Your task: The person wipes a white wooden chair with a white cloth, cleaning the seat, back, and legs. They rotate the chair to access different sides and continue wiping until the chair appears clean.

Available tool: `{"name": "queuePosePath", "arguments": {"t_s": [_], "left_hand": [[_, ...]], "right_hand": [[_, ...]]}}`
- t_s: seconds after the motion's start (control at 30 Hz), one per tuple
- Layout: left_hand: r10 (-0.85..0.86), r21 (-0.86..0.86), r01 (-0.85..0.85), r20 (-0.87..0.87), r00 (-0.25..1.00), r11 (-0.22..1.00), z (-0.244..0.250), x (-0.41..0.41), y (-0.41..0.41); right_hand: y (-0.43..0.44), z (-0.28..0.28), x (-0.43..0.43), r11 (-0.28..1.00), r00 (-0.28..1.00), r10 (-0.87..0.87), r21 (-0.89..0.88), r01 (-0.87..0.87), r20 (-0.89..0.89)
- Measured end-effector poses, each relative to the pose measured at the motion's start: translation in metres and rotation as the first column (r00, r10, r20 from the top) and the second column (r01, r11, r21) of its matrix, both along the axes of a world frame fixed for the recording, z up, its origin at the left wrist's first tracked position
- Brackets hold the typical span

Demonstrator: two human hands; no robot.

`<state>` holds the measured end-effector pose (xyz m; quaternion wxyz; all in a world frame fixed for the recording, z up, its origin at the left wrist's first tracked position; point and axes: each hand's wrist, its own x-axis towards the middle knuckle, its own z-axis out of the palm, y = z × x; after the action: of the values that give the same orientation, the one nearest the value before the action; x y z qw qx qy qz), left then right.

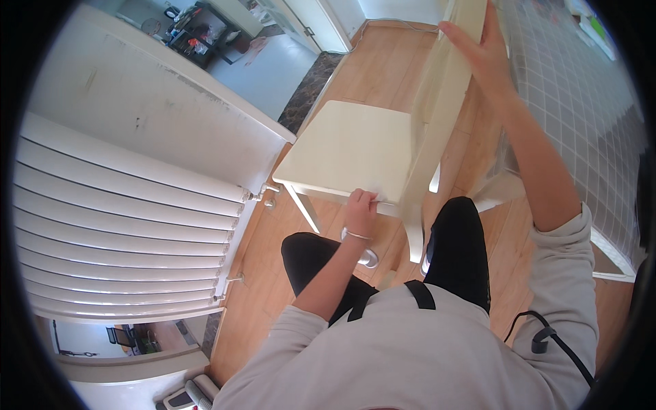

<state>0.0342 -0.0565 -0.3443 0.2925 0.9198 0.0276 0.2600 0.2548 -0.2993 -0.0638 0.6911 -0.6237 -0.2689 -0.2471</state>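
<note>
A cream-coloured chair stands on the floor before me, its seat to the left and its tall backrest to the right. My left hand is at the near edge of the seat, its fingers closed on something small and pale that I cannot make out; a band is round the wrist. Up at the top of the backrest, my right hand grips the frame, thumb on one side and fingers on the other.
A white radiator with valves and pipes lines the left wall. On the right stands a table with a checked cloth under a clear cover. A doorway with a dark stone threshold lies beyond the chair. A cable runs along the far wall.
</note>
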Motion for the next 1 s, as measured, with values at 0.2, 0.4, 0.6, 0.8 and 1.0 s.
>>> {"name": "queuePosePath", "arguments": {"t_s": [0.2,0.4,0.6,0.8,1.0], "left_hand": [[-0.021,-0.032,0.023,0.076,0.997,0.999,-0.007,-0.004,0.020],[0.425,-0.206,-0.404,0.065,0.903,0.891,-0.012,-0.002,0.106],[0.809,-0.243,-0.827,-0.198,0.553,0.506,-0.017,0.012,0.204],[0.789,-0.240,-0.795,-0.144,0.597,0.557,-0.046,0.019,0.181],[0.398,-0.302,-0.424,-0.147,0.905,0.853,-0.049,-0.006,0.035]], "right_hand": [[-0.008,-0.014,0.029,0.996,1.000,-0.006,-0.095,0.004,-0.024],[-0.003,-0.008,0.022,0.997,0.994,0.010,-0.074,-0.019,-0.111],[-0.007,-0.016,0.036,0.987,0.985,0.155,-0.031,-0.158,-0.076],[0.004,-0.018,0.035,0.986,0.987,0.159,0.048,-0.159,0.008],[-0.004,-0.018,0.041,1.000,0.987,-0.007,-0.011,0.005,-0.163]]}}
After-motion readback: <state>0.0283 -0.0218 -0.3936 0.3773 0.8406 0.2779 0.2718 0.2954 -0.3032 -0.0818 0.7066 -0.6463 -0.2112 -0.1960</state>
